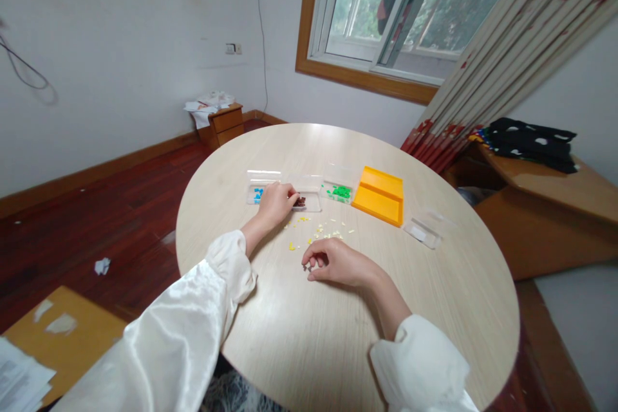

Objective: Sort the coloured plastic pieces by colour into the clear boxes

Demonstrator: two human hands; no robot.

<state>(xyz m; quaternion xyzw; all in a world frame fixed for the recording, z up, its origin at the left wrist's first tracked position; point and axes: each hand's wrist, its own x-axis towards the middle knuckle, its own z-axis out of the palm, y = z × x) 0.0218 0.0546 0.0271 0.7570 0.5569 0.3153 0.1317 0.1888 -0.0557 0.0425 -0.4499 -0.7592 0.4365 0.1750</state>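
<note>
My left hand (276, 202) reaches over a clear plastic box (313, 202) with small dark brown pieces (300, 201) in it. Its fingers are curled together at the box's left part, and what they hold, if anything, is hidden. Nearer to me, my right hand (340, 262) is closed in a pinch just above the table, with tiny brown pieces (308, 267) at its fingertips. Loose cream bits (333, 233) and yellow bits (292, 246) lie scattered on the table between the hands.
Blue pieces (258, 194) sit in a clear box at left, green pieces (342, 192) in another. An orange-yellow open case (379, 198) and a clear box (423, 233) stand to the right on the round table (309, 347). A cabinet (555, 219) is beyond its right edge.
</note>
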